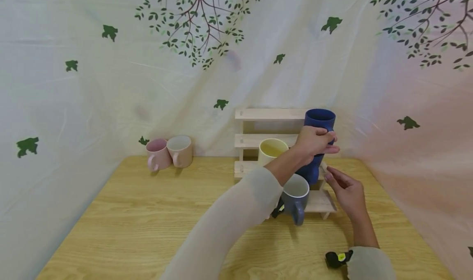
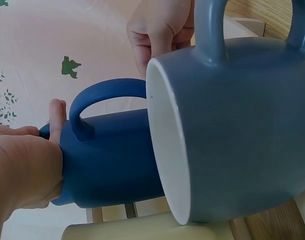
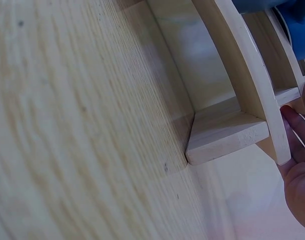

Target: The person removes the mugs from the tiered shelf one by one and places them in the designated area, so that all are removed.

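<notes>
My left hand [image 1: 314, 142] grips a dark blue mug [image 1: 320, 118] at the upper right of a stepped wooden rack [image 1: 266, 114]. Just below it stands a second dark blue mug [image 2: 117, 160], whose handle shows in the left wrist view. A grey-blue mug [image 1: 295, 193], white inside, sits on the lowest step with its handle towards me. Behind my left forearm is a pale yellow mug [image 1: 272, 148], partly hidden. At the rack's right side, my right hand [image 1: 347, 191] holds the end of a shelf between thumb and fingers; in the right wrist view the fingertips [image 3: 286, 111] touch the wood.
A pink mug [image 1: 158, 154] and a pale peach mug [image 1: 181, 152] stand side by side at the table's back left. The wooden table [image 1: 166, 214] meets a white hanging cloth [image 1: 184, 91] printed with leaves. Black straps are visible around the wrists.
</notes>
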`<state>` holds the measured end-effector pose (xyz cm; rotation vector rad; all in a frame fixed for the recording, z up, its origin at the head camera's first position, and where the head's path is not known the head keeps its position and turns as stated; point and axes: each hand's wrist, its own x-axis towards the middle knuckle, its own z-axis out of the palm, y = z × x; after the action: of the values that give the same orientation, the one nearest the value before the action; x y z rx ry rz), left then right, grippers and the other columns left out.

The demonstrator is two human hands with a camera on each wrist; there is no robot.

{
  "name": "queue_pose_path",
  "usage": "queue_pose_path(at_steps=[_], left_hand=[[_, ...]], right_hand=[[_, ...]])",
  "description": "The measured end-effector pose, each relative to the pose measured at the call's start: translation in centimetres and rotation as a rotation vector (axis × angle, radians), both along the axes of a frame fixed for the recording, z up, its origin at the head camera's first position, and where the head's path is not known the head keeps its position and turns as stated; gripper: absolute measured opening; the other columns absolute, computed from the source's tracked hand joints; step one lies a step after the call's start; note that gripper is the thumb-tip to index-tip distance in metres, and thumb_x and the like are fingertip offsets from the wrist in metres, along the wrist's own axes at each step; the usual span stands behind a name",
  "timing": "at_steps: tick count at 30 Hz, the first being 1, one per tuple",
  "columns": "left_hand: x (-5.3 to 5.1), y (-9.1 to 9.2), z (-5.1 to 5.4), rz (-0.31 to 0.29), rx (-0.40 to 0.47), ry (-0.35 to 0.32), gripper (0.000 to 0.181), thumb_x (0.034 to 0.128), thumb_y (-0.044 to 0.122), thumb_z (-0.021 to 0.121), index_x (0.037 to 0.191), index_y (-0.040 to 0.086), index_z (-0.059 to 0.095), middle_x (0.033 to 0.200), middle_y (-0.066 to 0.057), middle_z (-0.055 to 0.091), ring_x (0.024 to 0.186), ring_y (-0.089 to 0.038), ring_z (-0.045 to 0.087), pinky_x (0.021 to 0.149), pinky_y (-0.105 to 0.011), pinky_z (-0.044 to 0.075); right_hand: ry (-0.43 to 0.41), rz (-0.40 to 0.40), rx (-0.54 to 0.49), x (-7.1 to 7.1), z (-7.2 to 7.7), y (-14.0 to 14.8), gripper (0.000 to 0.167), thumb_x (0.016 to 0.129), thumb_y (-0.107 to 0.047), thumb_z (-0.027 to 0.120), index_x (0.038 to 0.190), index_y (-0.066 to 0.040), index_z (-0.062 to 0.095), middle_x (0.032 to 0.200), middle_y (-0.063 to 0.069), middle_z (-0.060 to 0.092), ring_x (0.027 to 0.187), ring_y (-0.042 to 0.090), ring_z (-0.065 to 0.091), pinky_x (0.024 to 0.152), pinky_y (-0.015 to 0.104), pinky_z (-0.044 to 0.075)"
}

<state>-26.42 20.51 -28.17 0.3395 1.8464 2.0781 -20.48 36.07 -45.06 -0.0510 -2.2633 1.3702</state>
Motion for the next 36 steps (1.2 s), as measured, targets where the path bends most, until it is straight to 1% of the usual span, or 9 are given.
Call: queue_pose_path(at_steps=[3,8,12,16,22,26,30,34,36], left_hand=[[0.2,-0.1,0.0,0.018,0.000,0.016,0.019,0.1014,0.013,0.065,0.106,-0.003,0.075,0.084,-0.005,0.073,0.081,-0.024,0.077,0.076,-0.030,0.062],[0.4,-0.3,0.0,0.033,-0.019,0.047,0.021,0.1024,0.014,0.063,0.111,-0.002,0.075,0.086,-0.003,0.073,0.080,-0.021,0.077,0.076,-0.029,0.062],[0.3,-0.5,0.2,0.042,-0.019,0.082,0.021,0.1024,0.014,0.063,0.111,-0.001,0.076,0.086,-0.002,0.073,0.080,-0.020,0.077,0.076,-0.028,0.062],[0.3,-0.8,0.4,0.042,-0.002,0.123,0.021,0.1022,0.014,0.063,0.111,0.000,0.076,0.087,-0.001,0.074,0.080,-0.020,0.077,0.077,-0.027,0.061],[0.3,-1.5,0.8,0.015,0.019,0.187,0.022,0.1032,0.016,0.062,0.110,0.000,0.075,0.091,-0.001,0.075,0.081,-0.018,0.077,0.078,-0.025,0.061],[0.3,-2.2,1.2,-0.016,0.051,0.232,0.024,0.1042,0.015,0.060,0.114,-0.002,0.074,0.097,-0.004,0.075,0.085,-0.020,0.077,0.079,-0.026,0.061],[0.3,-3.2,1.9,-0.050,0.073,0.272,0.027,0.1050,0.014,0.058,0.122,-0.002,0.071,0.104,-0.006,0.075,0.086,-0.019,0.077,0.079,-0.023,0.060],[0.4,-4.5,2.6,-0.067,0.076,0.303,0.027,0.1047,0.014,0.058,0.122,-0.004,0.070,0.103,-0.005,0.075,0.084,-0.017,0.076,0.077,-0.022,0.060],[0.4,-5.2,2.8,-0.072,0.083,0.311,0.027,0.1043,0.014,0.059,0.121,-0.004,0.070,0.103,-0.006,0.076,0.083,-0.017,0.077,0.077,-0.023,0.060]], right_hand=[[0.008,-0.002,0.004,0.0,0.0,0.0,0.044,0.103,-0.032,0.064,0.137,-0.005,0.065,0.113,-0.012,0.072,0.094,-0.010,0.066,0.081,0.008,0.052],[0.022,-0.004,0.005,-0.1,-0.1,0.0,0.041,0.102,-0.029,0.065,0.135,-0.005,0.066,0.107,-0.018,0.071,0.092,-0.009,0.067,0.079,0.009,0.053],[0.030,0.003,-0.020,-0.1,0.0,-0.1,0.040,0.101,-0.025,0.067,0.135,-0.003,0.066,0.106,-0.019,0.071,0.092,-0.010,0.067,0.078,0.009,0.053],[0.026,0.005,-0.038,0.1,0.4,-0.4,0.040,0.101,-0.022,0.067,0.135,-0.001,0.065,0.106,-0.018,0.071,0.092,-0.011,0.066,0.077,0.009,0.053],[0.028,0.001,-0.038,0.4,0.9,-0.9,0.037,0.100,-0.015,0.068,0.132,0.004,0.065,0.106,-0.010,0.073,0.090,-0.010,0.067,0.076,0.009,0.053],[0.028,-0.003,-0.044,0.2,0.6,-0.8,0.039,0.100,-0.020,0.068,0.133,0.001,0.066,0.107,-0.015,0.071,0.091,-0.011,0.066,0.078,0.009,0.053],[0.044,-0.007,-0.061,-0.1,0.2,-0.5,0.040,0.100,-0.022,0.069,0.133,0.000,0.067,0.106,-0.019,0.071,0.092,-0.009,0.067,0.078,0.009,0.053],[0.054,0.000,-0.051,-0.1,-0.1,-0.2,0.040,0.100,-0.024,0.068,0.133,-0.001,0.067,0.105,-0.021,0.071,0.093,-0.008,0.068,0.079,0.010,0.054],[0.051,0.002,-0.042,-0.1,-0.2,-0.1,0.041,0.101,-0.025,0.068,0.133,-0.001,0.067,0.105,-0.021,0.071,0.093,-0.008,0.068,0.080,0.010,0.053]])
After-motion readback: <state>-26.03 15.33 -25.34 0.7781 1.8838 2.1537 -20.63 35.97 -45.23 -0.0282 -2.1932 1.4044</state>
